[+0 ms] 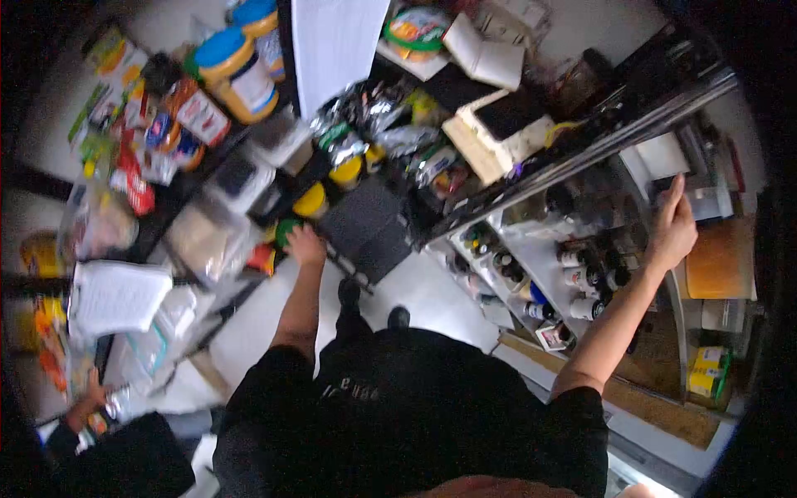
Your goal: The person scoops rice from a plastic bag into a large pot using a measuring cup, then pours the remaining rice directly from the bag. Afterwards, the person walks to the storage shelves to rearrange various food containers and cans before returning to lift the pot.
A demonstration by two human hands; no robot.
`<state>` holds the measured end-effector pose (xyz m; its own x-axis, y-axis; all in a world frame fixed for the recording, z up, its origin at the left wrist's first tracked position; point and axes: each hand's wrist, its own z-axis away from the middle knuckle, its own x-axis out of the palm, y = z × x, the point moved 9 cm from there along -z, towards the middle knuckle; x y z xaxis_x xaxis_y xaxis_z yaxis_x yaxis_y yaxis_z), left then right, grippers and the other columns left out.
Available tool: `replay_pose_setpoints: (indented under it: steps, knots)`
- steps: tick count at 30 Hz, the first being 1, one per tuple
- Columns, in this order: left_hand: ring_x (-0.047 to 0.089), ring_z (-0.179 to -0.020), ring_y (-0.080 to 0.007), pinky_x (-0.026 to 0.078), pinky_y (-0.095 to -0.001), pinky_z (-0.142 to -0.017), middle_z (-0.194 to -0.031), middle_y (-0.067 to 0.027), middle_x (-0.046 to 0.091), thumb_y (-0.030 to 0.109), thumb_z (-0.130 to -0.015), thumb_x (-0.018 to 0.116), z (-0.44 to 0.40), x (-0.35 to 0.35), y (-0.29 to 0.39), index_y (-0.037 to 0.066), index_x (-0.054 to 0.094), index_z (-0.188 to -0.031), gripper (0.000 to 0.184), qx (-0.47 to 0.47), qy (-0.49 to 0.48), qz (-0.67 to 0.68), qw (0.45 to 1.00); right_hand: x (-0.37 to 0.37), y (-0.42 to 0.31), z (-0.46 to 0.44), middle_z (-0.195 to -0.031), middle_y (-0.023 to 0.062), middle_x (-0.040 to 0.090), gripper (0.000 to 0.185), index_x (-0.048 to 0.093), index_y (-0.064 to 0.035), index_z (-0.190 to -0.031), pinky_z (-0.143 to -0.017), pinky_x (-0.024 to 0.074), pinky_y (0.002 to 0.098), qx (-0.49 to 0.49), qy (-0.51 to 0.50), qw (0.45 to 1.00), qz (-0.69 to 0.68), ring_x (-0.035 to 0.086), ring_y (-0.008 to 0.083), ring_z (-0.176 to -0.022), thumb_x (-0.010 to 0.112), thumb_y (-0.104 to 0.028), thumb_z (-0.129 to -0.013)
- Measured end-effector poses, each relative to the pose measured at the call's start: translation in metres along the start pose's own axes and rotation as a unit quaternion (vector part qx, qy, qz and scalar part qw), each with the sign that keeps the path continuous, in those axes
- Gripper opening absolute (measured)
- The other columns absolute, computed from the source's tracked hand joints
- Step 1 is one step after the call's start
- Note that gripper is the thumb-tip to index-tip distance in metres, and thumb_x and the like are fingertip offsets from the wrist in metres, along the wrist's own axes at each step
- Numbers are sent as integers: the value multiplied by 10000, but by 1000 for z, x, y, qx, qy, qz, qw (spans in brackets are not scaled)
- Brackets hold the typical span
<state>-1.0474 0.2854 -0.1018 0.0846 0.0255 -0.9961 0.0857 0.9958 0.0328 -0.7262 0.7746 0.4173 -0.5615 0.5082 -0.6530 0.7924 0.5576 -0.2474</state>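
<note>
My left hand (306, 246) reaches down to a round green lid (286, 233) on the crowded lower shelf. Its fingers are spread beside and over the lid, and I cannot tell how firmly they touch. Two yellow lids (310, 200) are just beyond, next to a dark flat panel (370, 228). On the right, my right hand (674, 234) is raised with its fingers curled closed near a white and dark object (658, 158). What those fingers hold is hidden. Below it, a shelf holds several small bottles (581, 278).
Blue-lidded jars (237, 75), a bag-lined clear bin (207, 241) and a written notepad (120, 297) are at left. A cream box (498, 137) stands back right. Another person's hand (94, 390) is at lower left. An orange-brown box (721, 259) and a yellow packet (709, 372) sit far right.
</note>
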Motion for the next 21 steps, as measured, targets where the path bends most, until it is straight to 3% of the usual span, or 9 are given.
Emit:
replay_pose_setpoints:
  steps: [1, 3, 5, 7, 11, 12, 16, 17, 21]
  knots:
    - [487, -1095, -372, 442, -506, -875, -1143, -152, 519, 296, -795, 622, -5, 16, -7, 83, 514, -1097, 385, -25, -48, 57, 997, 4, 3, 2, -704, 139, 658, 639, 708, -47, -868, -621, 455, 357, 0, -23, 999, 25, 624, 245, -619, 414, -614, -879]
    - [546, -1009, -377, 470, -455, -843, -1083, -162, 564, 256, -787, 634, -27, 57, -11, 52, 506, -1063, 366, 10, -25, 44, 999, 0, -1, 7, -690, 152, 637, 613, 690, -81, -839, -617, 463, 406, -37, 18, 999, -22, 626, 335, -670, 405, -623, -872]
    - [570, -959, -380, 489, -434, -819, -1032, -170, 588, 234, -771, 646, -19, 45, 4, 30, 494, -1065, 389, 89, -46, 20, 995, 7, 8, 4, -711, 165, 637, 589, 691, -101, -845, -621, 465, 423, -33, -10, 999, -20, 620, 365, -698, 410, -618, -871]
    - [579, -946, -376, 500, -431, -804, -1013, -185, 594, 234, -762, 652, -2, 29, 4, 27, 483, -1063, 402, 73, -29, 40, 996, 12, 9, 0, -768, 172, 647, 568, 695, -117, -880, -629, 466, 438, -53, -21, 998, -1, 617, 384, -746, 413, -610, -872]
    - [576, -952, -375, 505, -433, -801, -1025, -184, 590, 258, -766, 661, 33, 17, -17, 19, 444, -1104, 468, 111, -52, 44, 991, 8, 6, 2, -810, 180, 650, 564, 692, -109, -905, -660, 474, 431, -51, -25, 998, -23, 618, 383, -795, 428, -605, -867]
    - [578, -946, -371, 503, -433, -804, -1026, -178, 591, 260, -766, 662, 40, 18, -25, 23, 428, -1124, 489, 122, -47, 44, 990, 8, 6, 1, -851, 142, 677, 605, 691, -71, -956, -724, 477, 367, -30, -61, 998, -13, 654, 297, -849, 460, -619, -846]
    - [573, -913, -379, 477, -471, -768, -1001, -196, 588, 230, -769, 642, 62, 21, -52, 35, 411, -1123, 465, 172, -54, 53, 982, 3, 8, 5, -865, 174, 670, 626, 683, -51, -977, -753, 474, 368, -13, -44, 996, -78, 648, 322, -868, 488, -627, -827]
    - [571, -899, -389, 469, -483, -753, -976, -198, 585, 213, -771, 627, 64, 29, -61, 35, 420, -1103, 429, 194, -21, 60, 979, -1, 4, 6, -824, 207, 642, 552, 685, -86, -902, -711, 474, 418, -34, -8, 997, -68, 618, 382, -822, 463, -590, -857]
    - [569, -920, -355, 491, -484, -713, -980, -154, 568, 196, -772, 605, 81, 16, -65, 72, 451, -1038, 331, 178, -6, 38, 983, -10, -8, 7, -668, 214, 585, 499, 626, -49, -734, -580, 455, 440, -71, 17, 995, -63, 573, 422, -665, 481, -499, -893]
